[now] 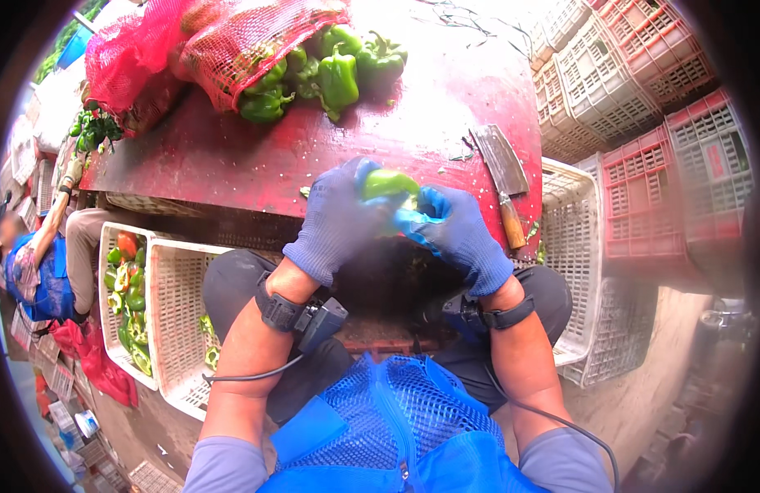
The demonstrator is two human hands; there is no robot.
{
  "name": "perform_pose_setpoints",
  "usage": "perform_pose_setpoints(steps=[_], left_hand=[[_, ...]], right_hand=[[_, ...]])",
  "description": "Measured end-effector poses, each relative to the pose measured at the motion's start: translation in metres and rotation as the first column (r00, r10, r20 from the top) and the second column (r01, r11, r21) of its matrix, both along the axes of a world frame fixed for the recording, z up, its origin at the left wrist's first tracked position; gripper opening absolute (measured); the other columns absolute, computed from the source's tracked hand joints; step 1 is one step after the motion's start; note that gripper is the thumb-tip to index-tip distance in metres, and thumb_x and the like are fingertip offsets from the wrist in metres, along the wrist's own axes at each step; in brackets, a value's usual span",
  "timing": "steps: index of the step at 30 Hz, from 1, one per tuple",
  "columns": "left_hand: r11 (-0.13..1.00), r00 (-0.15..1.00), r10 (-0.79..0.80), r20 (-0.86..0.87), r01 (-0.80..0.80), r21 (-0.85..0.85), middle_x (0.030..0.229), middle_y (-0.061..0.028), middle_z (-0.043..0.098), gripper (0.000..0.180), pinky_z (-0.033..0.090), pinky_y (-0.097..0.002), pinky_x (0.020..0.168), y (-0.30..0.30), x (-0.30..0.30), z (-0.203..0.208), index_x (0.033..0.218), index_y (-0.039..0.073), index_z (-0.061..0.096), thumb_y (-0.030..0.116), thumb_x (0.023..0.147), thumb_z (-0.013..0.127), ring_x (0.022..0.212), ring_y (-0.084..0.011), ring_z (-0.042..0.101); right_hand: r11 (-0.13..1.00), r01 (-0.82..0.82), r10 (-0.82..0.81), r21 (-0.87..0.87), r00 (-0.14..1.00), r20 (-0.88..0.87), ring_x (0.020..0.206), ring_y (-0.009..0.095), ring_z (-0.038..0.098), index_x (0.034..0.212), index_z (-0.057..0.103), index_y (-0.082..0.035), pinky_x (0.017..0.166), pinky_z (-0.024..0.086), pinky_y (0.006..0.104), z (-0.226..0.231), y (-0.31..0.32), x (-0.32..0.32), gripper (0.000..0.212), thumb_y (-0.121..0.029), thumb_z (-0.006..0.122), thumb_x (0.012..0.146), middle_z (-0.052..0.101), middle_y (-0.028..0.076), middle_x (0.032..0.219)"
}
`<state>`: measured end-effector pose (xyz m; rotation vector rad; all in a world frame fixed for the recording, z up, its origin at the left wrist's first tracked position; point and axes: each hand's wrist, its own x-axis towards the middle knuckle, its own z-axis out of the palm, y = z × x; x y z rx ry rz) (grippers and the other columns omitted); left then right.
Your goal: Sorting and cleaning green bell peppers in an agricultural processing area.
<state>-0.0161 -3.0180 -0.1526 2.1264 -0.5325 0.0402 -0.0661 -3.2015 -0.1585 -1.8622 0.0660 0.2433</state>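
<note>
Above my lap, just off the near edge of the red table (232,177), my two gloved hands meet at a green bell pepper (390,184). My left hand (339,215) is closed around its left side. My right hand (462,232) has its blue-coated fingers bent against the pepper's lower right end; motion blurs the spot where they meet. To the right on the table lies a cleaver (501,164) with a wooden handle. Farther back, several whole green bell peppers (339,80) spill from a red mesh sack (261,41).
At my left stand white crates; one (156,308) holds a few cut pepper pieces, another holds cut peppers (131,287). A white crate (569,246) is by my right knee. Stacked crates (614,74) rise beyond it. Another person (39,271) sits at far left.
</note>
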Motion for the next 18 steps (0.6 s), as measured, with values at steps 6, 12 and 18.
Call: perform_pose_setpoints(steps=[6, 12, 18], left_hand=[[0.986, 0.989, 0.125, 0.073, -0.132, 0.104, 0.083, -0.0142, 0.067, 0.021, 0.052, -0.0392, 0.069, -0.009, 0.000, -0.007, 0.090, 0.004, 0.065, 0.020, 0.080, 0.074, 0.076, -0.0272, 0.066], [0.974, 0.933, 0.204, -0.295, -0.225, -0.039, 0.087, -0.0102, 0.070, 0.025, 0.054, -0.0329, 0.069, -0.008, 0.014, -0.009, 0.098, 0.002, 0.067, 0.021, 0.083, 0.076, 0.076, -0.0168, 0.068], [0.819, 0.815, -0.105, -0.570, -0.254, -0.514, 0.097, -0.0076, 0.070, 0.023, 0.056, -0.0278, 0.071, 0.007, 0.017, -0.001, 0.108, 0.001, 0.064, 0.015, 0.090, 0.068, 0.081, -0.0147, 0.069]], right_hand=[[0.862, 0.220, -0.017, -0.457, 0.913, 0.408, 0.069, 0.030, 0.065, 0.083, 0.067, -0.008, 0.062, 0.052, 0.0401, -0.016, 0.018, -0.002, 0.024, -0.029, 0.076, 0.078, 0.066, 0.014, 0.077], [0.830, 0.396, -0.137, -0.393, 0.828, 0.544, 0.065, 0.030, 0.063, 0.076, 0.062, -0.008, 0.061, 0.050, 0.0418, 0.001, -0.001, -0.005, 0.032, -0.036, 0.077, 0.077, 0.061, 0.012, 0.072], [0.699, 0.528, -0.329, -0.482, 0.836, 0.439, 0.065, 0.026, 0.065, 0.081, 0.065, -0.006, 0.062, 0.051, 0.0392, 0.029, -0.090, -0.023, 0.034, -0.037, 0.077, 0.080, 0.065, 0.013, 0.074]])
